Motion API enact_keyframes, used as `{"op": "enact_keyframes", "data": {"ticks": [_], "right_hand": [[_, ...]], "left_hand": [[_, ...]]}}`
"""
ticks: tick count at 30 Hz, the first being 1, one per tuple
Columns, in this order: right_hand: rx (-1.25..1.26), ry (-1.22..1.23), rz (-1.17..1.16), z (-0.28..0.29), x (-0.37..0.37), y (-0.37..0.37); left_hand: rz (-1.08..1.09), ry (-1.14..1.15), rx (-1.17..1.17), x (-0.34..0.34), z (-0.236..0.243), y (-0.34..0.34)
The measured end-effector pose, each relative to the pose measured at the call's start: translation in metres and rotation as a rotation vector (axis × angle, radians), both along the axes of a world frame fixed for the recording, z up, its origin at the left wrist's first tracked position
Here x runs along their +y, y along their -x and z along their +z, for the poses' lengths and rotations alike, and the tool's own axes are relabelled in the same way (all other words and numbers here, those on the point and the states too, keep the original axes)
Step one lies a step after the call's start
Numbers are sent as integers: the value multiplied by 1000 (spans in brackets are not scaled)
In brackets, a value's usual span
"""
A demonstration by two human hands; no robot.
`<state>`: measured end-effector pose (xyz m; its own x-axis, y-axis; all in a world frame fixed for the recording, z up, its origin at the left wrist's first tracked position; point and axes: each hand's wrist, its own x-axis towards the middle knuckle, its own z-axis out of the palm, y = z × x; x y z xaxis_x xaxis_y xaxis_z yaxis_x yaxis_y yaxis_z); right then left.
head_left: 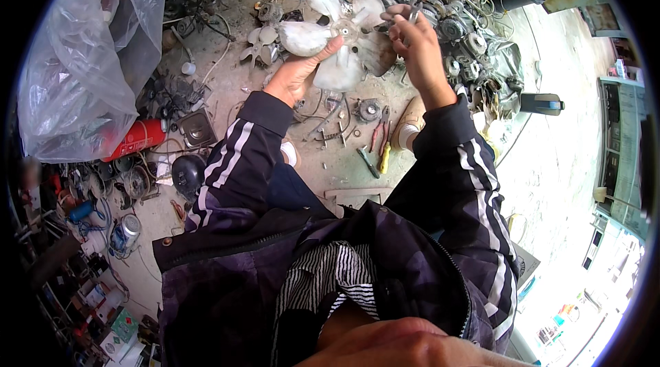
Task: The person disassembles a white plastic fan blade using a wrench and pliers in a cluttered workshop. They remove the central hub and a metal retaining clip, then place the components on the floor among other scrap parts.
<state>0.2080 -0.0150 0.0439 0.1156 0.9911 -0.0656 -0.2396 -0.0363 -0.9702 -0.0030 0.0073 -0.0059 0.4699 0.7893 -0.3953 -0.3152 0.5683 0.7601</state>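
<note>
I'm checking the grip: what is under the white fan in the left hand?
Part of the left hand shows under the white fan, with floor visible around; its fingers and anything directly beneath are covered.

Looks like cloudy, smudged plastic on the fan (345, 32). Glossy, crinkled plastic on the bag (82, 64), smooth gloss on the cylinder (142, 137). Matt cloth on the jacket (227, 271).

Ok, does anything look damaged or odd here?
The fan in the left hand looks unevenly coloured: its lower-right blade is browner than the others, perhaps stained. At left, a red cylinder lies on its side.
</note>
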Motion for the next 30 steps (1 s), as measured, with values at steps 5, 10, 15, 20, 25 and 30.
{"op": "enact_keyframes", "data": {"ticks": [5, 10, 15, 20, 25, 30], "right_hand": [[-81, 272, 47, -7, 7, -29], [-437, 33, 126, -16, 1, -21], [-154, 268, 217, 3, 1, -28], [104, 323, 196, 5, 1, -30], [197, 319, 261, -3, 1, -32], [130, 281, 158, 3, 6, -33]], "left_hand": [[10, 23, -59, 9, -5, 7], [37, 72, -134, 11, 0, 10], [-42, 20, -116, 7, 4, 12], [-92, 48, -261, 3, 5, 8], [-157, 29, -357, 2, 5, 11], [-193, -5, -390, 9, 9, 12]]}}
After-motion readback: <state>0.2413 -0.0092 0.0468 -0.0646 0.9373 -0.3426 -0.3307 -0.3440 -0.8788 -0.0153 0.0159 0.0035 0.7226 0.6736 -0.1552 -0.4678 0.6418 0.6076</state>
